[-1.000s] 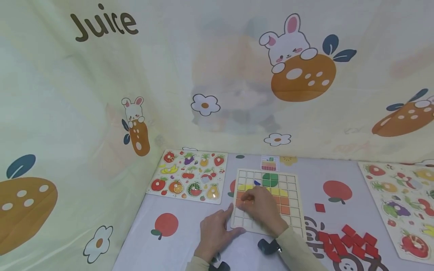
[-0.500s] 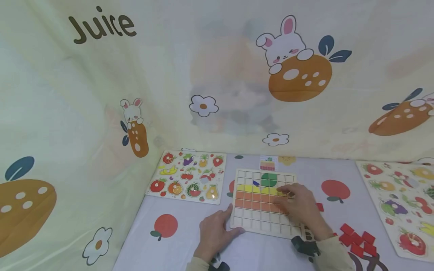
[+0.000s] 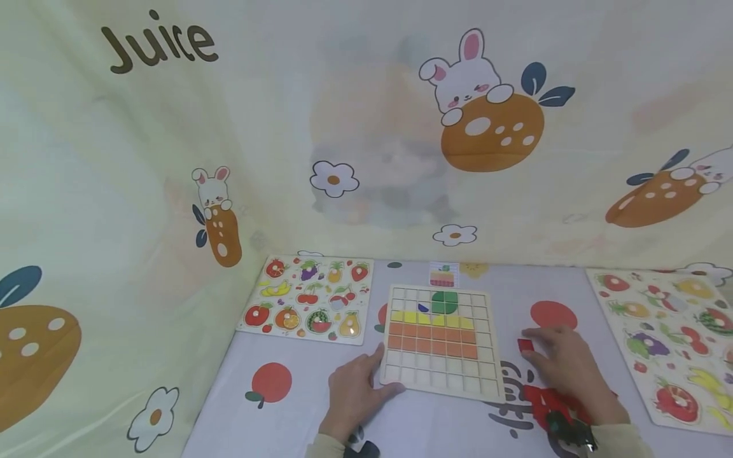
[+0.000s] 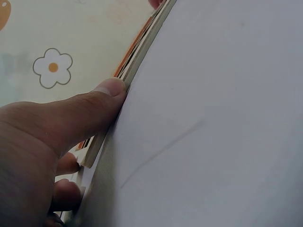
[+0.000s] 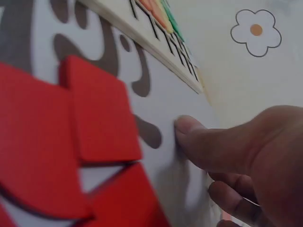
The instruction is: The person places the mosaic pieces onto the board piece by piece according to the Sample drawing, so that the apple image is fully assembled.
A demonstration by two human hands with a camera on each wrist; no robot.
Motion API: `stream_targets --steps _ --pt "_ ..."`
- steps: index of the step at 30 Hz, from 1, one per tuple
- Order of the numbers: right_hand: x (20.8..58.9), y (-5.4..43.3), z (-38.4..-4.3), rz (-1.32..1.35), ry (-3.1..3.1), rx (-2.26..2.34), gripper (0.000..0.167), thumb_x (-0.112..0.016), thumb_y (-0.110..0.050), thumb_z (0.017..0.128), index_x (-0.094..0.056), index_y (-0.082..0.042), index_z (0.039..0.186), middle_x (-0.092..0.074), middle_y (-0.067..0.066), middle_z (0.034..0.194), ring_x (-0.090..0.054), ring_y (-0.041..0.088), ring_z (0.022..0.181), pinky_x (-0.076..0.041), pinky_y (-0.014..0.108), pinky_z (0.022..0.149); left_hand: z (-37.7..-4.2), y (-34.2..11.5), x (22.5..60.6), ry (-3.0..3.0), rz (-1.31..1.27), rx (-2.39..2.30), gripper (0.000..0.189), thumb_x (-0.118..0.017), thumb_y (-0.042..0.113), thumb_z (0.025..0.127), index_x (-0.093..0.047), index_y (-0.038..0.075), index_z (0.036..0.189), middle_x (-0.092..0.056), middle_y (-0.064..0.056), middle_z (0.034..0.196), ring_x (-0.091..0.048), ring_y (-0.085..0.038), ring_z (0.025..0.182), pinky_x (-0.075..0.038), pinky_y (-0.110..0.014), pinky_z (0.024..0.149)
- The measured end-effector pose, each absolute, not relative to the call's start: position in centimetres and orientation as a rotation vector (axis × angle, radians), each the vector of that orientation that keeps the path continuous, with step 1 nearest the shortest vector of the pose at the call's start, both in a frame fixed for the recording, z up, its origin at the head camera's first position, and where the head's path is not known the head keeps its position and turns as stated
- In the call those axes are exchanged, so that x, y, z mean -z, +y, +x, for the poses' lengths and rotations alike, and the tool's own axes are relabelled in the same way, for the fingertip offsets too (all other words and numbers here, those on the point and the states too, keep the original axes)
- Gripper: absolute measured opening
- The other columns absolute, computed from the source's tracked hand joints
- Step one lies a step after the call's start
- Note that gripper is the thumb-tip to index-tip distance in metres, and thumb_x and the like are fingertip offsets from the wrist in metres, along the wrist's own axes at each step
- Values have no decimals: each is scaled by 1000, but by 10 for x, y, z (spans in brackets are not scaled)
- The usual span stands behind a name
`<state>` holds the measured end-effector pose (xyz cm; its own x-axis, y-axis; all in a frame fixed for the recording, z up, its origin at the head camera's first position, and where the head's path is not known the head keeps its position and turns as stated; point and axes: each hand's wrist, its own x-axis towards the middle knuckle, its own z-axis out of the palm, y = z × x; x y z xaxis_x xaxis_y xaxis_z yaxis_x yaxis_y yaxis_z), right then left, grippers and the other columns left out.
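My left hand [image 3: 357,391] holds the near left corner of the wooden grid board [image 3: 441,378], with the thumb [image 4: 102,101] pressed along its front edge and fingers at its left side. Orange rows, a yellow row, a green leaf shape and a small blue piece fill part of the grid. To the right of the board, my right hand [image 3: 567,366] spreads thumb and forefinger on either side of a lone red square tile [image 3: 525,345] on the table. In the right wrist view the thumb [image 5: 208,142] shows and that tile is hidden.
More red tiles [image 3: 538,404] lie in a pile partly under the right forearm; they show closely in the right wrist view. Fruit puzzle boards stand at the left [image 3: 309,299] and right [image 3: 647,401]. A small picture card [image 3: 443,275] lies behind the grid board.
My right hand has left the orange rows, passed over the board's right side and reached the lone red tile. An orange row now shows uncovered. The left hand stays at the board's corner.
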<state>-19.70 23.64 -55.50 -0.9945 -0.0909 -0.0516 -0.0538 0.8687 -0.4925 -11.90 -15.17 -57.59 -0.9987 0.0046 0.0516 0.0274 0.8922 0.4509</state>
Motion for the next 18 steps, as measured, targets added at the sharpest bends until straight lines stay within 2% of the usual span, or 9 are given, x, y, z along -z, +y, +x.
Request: stream_targets --steps 7,10,14,18 --pt "552 233 -193 -131 2975 832 42 -87 -14 86 -71 0 121 -66 28 122 -57 45 107 -48 68 95 -119 -152 576 -3000 -36 740 85 -84 67 79 -62 26 151 -41 12 64 -31 -5 57 -25 -24 59" --pt "552 233 -195 -100 2947 836 38 -85 -15 87 -68 -1 117 -70 20 107 -60 35 95 -54 54 83 -119 -152 577 -3008 -21 740 85 -84 66 79 -62 26 151 -40 12 64 -31 -5 58 -25 -24 60" --pt "553 233 -195 -104 2931 869 33 -82 -16 91 -64 -4 115 -70 8 93 -59 23 82 -48 35 69 -119 -151 577 -3020 1 732 85 -85 65 79 -61 28 151 -40 12 65 -32 -5 58 -25 -24 61" --pt "553 229 -191 -137 2941 934 33 -79 -16 94 -62 -6 122 -68 5 87 -58 19 74 -46 28 62 -120 -151 577 -3028 14 722 85 -85 66 78 -61 29 151 -41 13 65 -32 -5 58 -26 -24 61"
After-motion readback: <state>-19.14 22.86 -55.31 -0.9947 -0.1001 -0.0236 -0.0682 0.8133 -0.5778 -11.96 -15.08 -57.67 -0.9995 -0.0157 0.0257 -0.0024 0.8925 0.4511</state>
